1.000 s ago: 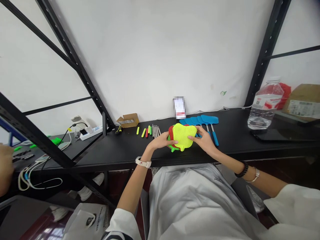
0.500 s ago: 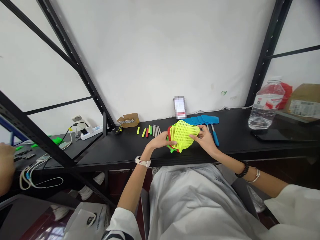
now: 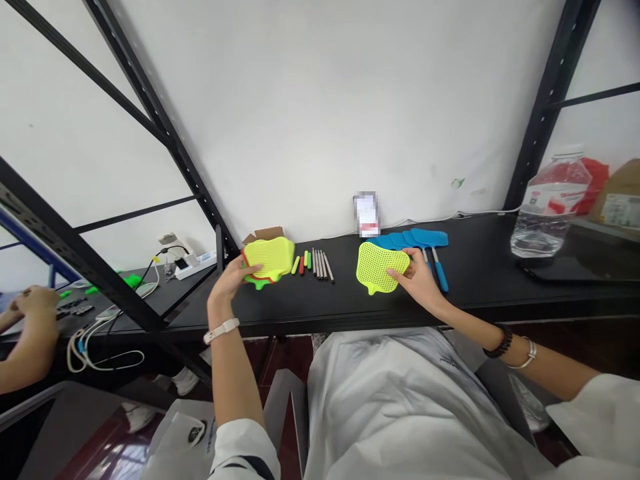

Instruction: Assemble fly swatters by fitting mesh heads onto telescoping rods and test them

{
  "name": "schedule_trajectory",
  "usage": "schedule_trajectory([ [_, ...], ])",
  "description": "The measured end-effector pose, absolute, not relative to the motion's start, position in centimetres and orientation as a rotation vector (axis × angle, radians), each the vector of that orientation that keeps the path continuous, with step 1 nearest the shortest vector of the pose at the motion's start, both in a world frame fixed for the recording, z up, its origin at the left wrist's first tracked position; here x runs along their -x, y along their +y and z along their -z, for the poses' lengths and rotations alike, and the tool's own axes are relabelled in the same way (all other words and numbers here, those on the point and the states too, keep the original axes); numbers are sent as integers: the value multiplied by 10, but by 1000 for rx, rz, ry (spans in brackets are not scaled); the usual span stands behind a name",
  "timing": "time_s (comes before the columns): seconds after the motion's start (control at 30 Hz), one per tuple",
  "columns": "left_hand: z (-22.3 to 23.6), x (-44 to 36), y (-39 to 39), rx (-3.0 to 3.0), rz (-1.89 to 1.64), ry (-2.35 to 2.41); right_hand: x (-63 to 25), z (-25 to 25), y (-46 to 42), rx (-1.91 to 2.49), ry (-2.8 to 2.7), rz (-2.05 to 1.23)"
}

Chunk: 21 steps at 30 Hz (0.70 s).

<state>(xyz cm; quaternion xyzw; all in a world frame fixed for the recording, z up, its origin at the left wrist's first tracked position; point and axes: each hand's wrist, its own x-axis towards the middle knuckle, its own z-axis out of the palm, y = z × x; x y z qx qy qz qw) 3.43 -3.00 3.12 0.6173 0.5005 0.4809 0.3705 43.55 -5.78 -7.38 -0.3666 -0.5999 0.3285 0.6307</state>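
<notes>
My left hand (image 3: 231,277) is closed on a stack of perforated fly swatter heads (image 3: 270,257), yellow on top with red and green edges showing beneath. In my right hand (image 3: 414,275) a single yellow fly swatter head (image 3: 375,267) is pinched by its right side, its short socket pointing down. Between the hands several metal rods (image 3: 323,265) lie side by side on the black table. Small yellow, red and green handle pieces (image 3: 302,265) lie left of the rods. Blue fly swatters (image 3: 430,238) with metal shafts and blue handles overlap behind my right hand.
A phone (image 3: 367,215) leans on the wall. To the right stand a large water bottle (image 3: 547,207) and a cardboard box (image 3: 625,200), with a dark flat device (image 3: 555,270) before them. An open small carton (image 3: 269,233) sits behind the left stack. Another person's hands (image 3: 35,307) are at far left.
My hands have moved apart. The left carried the stack of heads leftward, while the right kept one yellow head. The view has shifted slightly left.
</notes>
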Motion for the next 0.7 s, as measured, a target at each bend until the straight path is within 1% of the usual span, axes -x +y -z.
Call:
schedule_trajectory([
  [0.1, -12, 14, -23, -1174, -1519, 1510, -435, 74, -58, 841, -1378, -757],
  [0.17, 2, 31, -17, -934, -1537, 1681, -435, 73, -58, 840, -1383, -765],
  [0.23, 13, 35, -12, -842, -1474, 1770, -435, 73, -58, 842, -1391, -770],
  [0.37, 24, 23, -3, -860, -1301, 1822, -435, 73, -58, 844, -1394, -766],
  [0.53, 20, 13, -3, -930, -1081, 1914, -435, 74, -57, 841, -1385, -773],
  [0.7, 12, 14, -6, -973, -880, 2126, -436, 74, -57, 850, -1389, -771],
])
